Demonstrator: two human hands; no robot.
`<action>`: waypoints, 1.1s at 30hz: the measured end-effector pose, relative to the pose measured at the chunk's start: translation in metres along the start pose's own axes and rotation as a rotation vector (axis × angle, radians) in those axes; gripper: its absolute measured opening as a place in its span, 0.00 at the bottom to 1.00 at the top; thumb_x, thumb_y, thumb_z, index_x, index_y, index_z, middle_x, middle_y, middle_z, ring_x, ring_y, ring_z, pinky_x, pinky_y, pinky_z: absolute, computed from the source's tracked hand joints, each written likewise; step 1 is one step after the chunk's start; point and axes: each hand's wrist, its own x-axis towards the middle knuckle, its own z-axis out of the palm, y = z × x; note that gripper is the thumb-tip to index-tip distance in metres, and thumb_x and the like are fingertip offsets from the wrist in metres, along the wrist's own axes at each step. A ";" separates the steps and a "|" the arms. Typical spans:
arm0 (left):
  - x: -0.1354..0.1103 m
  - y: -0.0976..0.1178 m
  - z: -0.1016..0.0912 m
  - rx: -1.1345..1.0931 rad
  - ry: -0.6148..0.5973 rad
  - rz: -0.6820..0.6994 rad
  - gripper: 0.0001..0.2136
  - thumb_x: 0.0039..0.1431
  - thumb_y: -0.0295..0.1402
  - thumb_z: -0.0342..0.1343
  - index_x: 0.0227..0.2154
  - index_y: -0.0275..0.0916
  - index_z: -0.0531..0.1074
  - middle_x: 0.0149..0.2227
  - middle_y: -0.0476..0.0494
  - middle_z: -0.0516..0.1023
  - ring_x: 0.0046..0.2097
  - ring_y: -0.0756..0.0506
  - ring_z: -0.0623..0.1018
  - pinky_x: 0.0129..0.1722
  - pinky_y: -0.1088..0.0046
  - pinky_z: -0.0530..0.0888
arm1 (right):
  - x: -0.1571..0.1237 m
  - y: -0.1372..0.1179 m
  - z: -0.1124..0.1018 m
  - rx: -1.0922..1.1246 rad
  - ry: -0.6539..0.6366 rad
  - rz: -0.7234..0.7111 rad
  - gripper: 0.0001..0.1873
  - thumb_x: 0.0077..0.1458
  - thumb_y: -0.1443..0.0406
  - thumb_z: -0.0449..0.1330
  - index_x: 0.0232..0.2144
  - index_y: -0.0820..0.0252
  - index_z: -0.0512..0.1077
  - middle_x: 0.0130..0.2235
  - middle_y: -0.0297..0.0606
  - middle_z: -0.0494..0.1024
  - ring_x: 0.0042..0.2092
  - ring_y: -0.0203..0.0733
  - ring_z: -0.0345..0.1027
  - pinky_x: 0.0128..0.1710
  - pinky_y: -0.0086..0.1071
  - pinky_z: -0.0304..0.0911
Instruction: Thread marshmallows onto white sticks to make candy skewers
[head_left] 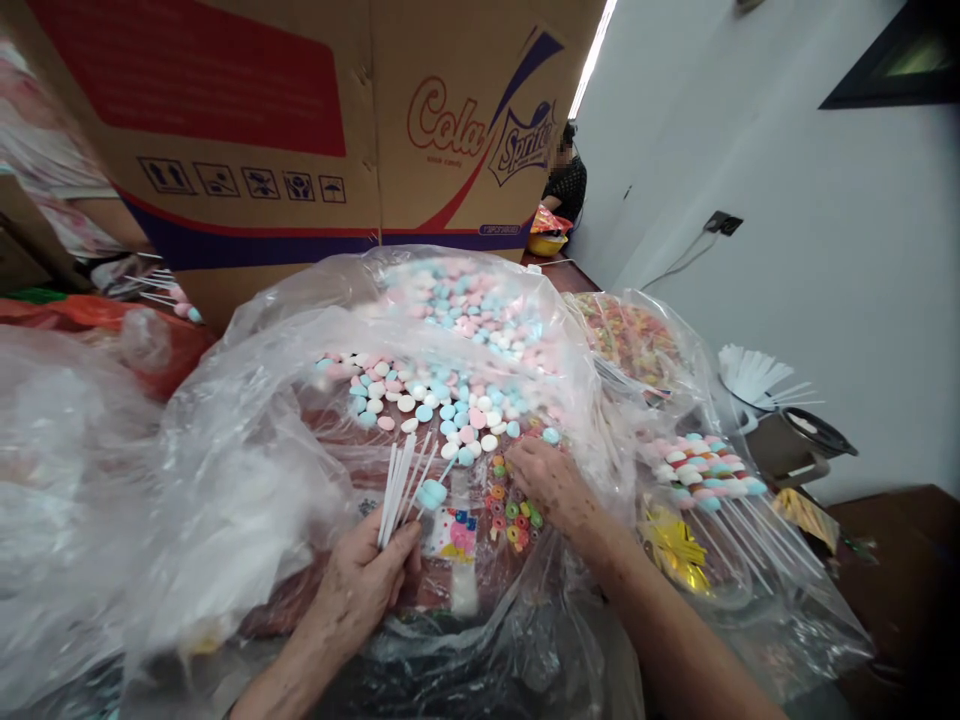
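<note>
My left hand (377, 563) is closed round a bunch of thin white sticks (401, 490). One of these sticks carries light blue marshmallows (432, 493) threaded near its tip. My right hand (551, 482) reaches in at the edge of a small heap of coloured cereal rings (512, 510), its fingers bent together; what they pinch, if anything, is hidden. Beyond both hands, loose pink, blue and white marshmallows (420, 395) spill out of a big clear plastic bag (292, 290). Between the hands lies a small printed packet or label (455, 534) under clear plastic.
A large cardboard box (300, 120) stands behind the bag. To the right are a bag of cereal rings (637, 335), stacked marshmallow skewers (705, 472), gold ties (679, 550) and a dark jug (795, 445) near white sticks (754, 378). Another person (568, 180) sits farther back.
</note>
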 end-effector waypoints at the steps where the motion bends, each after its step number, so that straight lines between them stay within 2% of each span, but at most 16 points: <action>1: 0.000 0.000 0.000 0.001 0.001 0.003 0.16 0.48 0.48 0.57 0.19 0.40 0.68 0.14 0.56 0.67 0.13 0.55 0.61 0.13 0.81 0.56 | -0.001 0.000 0.000 -0.003 0.007 -0.027 0.10 0.63 0.72 0.52 0.33 0.60 0.72 0.37 0.38 0.74 0.41 0.40 0.65 0.40 0.30 0.57; 5: 0.001 -0.006 -0.001 0.012 -0.013 0.010 0.16 0.50 0.47 0.57 0.20 0.40 0.68 0.13 0.56 0.65 0.13 0.54 0.61 0.13 0.81 0.56 | -0.003 -0.002 -0.001 -0.034 0.018 -0.079 0.09 0.61 0.73 0.53 0.34 0.60 0.72 0.37 0.40 0.75 0.43 0.42 0.66 0.41 0.31 0.59; 7: 0.002 -0.009 -0.001 0.010 -0.023 0.018 0.15 0.52 0.47 0.56 0.21 0.40 0.68 0.14 0.56 0.66 0.13 0.54 0.61 0.13 0.81 0.55 | -0.002 -0.004 -0.001 -0.029 0.027 -0.029 0.09 0.60 0.73 0.52 0.34 0.60 0.72 0.37 0.41 0.75 0.43 0.43 0.67 0.42 0.32 0.60; 9: 0.003 -0.010 0.000 0.017 -0.031 0.037 0.15 0.53 0.45 0.56 0.21 0.40 0.68 0.15 0.55 0.67 0.14 0.54 0.62 0.13 0.81 0.55 | 0.000 -0.005 0.000 0.106 0.092 0.058 0.09 0.59 0.73 0.52 0.33 0.60 0.72 0.37 0.41 0.77 0.42 0.43 0.69 0.42 0.33 0.61; 12: 0.002 -0.009 -0.001 0.064 -0.040 0.099 0.14 0.55 0.43 0.56 0.19 0.41 0.69 0.13 0.56 0.64 0.15 0.52 0.62 0.14 0.80 0.57 | 0.003 -0.010 -0.001 0.645 0.219 0.197 0.06 0.56 0.68 0.55 0.34 0.59 0.72 0.31 0.35 0.77 0.32 0.39 0.70 0.33 0.31 0.63; 15: 0.000 -0.007 -0.003 0.097 -0.054 0.137 0.15 0.56 0.41 0.56 0.18 0.41 0.69 0.13 0.56 0.64 0.16 0.51 0.63 0.15 0.79 0.58 | 0.006 -0.022 -0.007 1.262 0.199 0.288 0.08 0.52 0.61 0.60 0.34 0.59 0.72 0.26 0.31 0.76 0.24 0.35 0.67 0.24 0.28 0.61; 18: -0.001 -0.007 -0.004 0.123 -0.064 0.149 0.14 0.57 0.40 0.55 0.18 0.41 0.69 0.14 0.55 0.66 0.16 0.51 0.63 0.15 0.78 0.59 | 0.009 -0.036 -0.013 1.576 0.178 0.335 0.12 0.44 0.59 0.67 0.31 0.60 0.74 0.25 0.32 0.77 0.25 0.35 0.69 0.23 0.26 0.61; 23: 0.001 -0.011 -0.004 0.198 -0.076 0.169 0.13 0.60 0.39 0.52 0.21 0.42 0.68 0.15 0.56 0.64 0.18 0.51 0.63 0.17 0.78 0.58 | 0.012 -0.046 -0.011 1.710 0.176 0.332 0.14 0.40 0.60 0.71 0.30 0.60 0.77 0.24 0.32 0.77 0.26 0.35 0.70 0.26 0.27 0.66; 28: 0.000 -0.006 -0.003 0.246 -0.087 0.160 0.10 0.61 0.38 0.50 0.27 0.41 0.71 0.17 0.57 0.65 0.19 0.50 0.64 0.19 0.77 0.60 | 0.010 -0.047 -0.005 1.686 0.171 0.258 0.13 0.42 0.60 0.71 0.31 0.59 0.79 0.26 0.32 0.78 0.27 0.35 0.70 0.28 0.29 0.67; 30: -0.001 -0.004 -0.003 0.246 -0.096 0.159 0.11 0.61 0.38 0.50 0.27 0.41 0.70 0.17 0.56 0.65 0.20 0.50 0.65 0.19 0.77 0.60 | 0.009 -0.049 -0.003 1.658 0.135 0.226 0.12 0.42 0.60 0.71 0.31 0.58 0.80 0.28 0.32 0.78 0.28 0.35 0.70 0.30 0.29 0.66; 33: -0.001 -0.005 -0.004 0.226 -0.100 0.166 0.12 0.60 0.39 0.50 0.23 0.41 0.69 0.18 0.55 0.66 0.20 0.50 0.65 0.19 0.77 0.60 | 0.007 -0.053 0.001 1.623 0.012 0.144 0.11 0.44 0.61 0.71 0.32 0.57 0.80 0.30 0.33 0.79 0.31 0.36 0.71 0.33 0.30 0.66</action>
